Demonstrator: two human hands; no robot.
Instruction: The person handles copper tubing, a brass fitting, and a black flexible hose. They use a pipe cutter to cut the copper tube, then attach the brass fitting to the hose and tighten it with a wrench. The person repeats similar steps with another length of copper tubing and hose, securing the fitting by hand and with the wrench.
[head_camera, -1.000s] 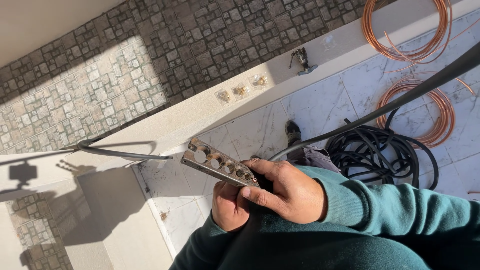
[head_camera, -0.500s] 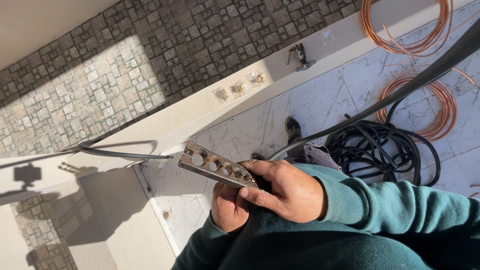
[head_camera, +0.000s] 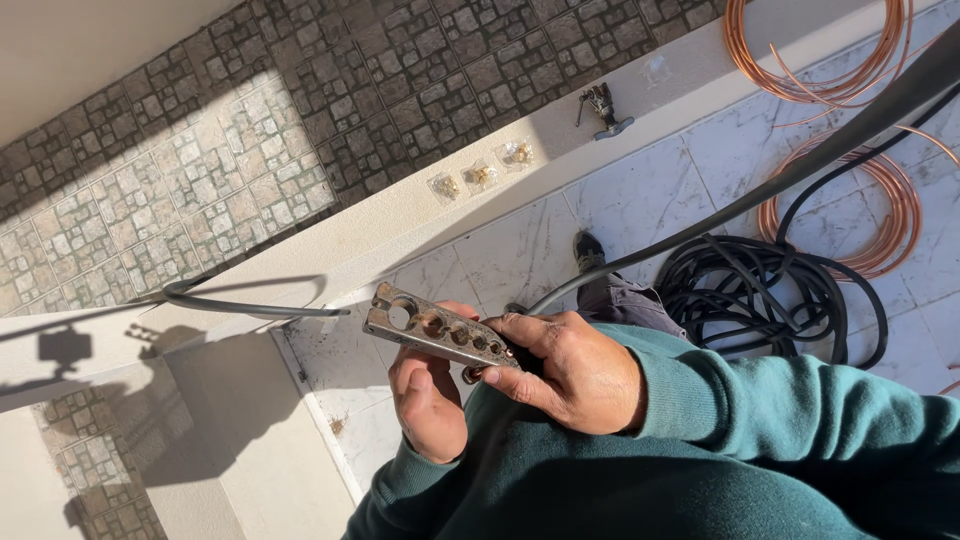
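A flat metal bar (head_camera: 425, 325) with a row of several round holes of graded size sits between both hands at chest height. My right hand (head_camera: 580, 375) comes in from the right in a teal sleeve and grips the bar's near end. My left hand (head_camera: 430, 405) cups the bar from beneath, its thumb resting just under it. The bar's far end sticks out to the left over the pale ledge (head_camera: 380, 225). My shoe (head_camera: 588, 250) shows on the marble floor below.
Three small clear bags of brass fittings (head_camera: 480, 177) and a small metal hand tool (head_camera: 602, 108) lie on the ledge. Copper tube coils (head_camera: 850, 70) and a black cable coil (head_camera: 760, 290) lie on the floor. A black insulated pipe (head_camera: 860, 125) crosses at right.
The hands and the bar stay almost where they were. My left thumb shows a little more under the bar, and the view has shifted slightly.
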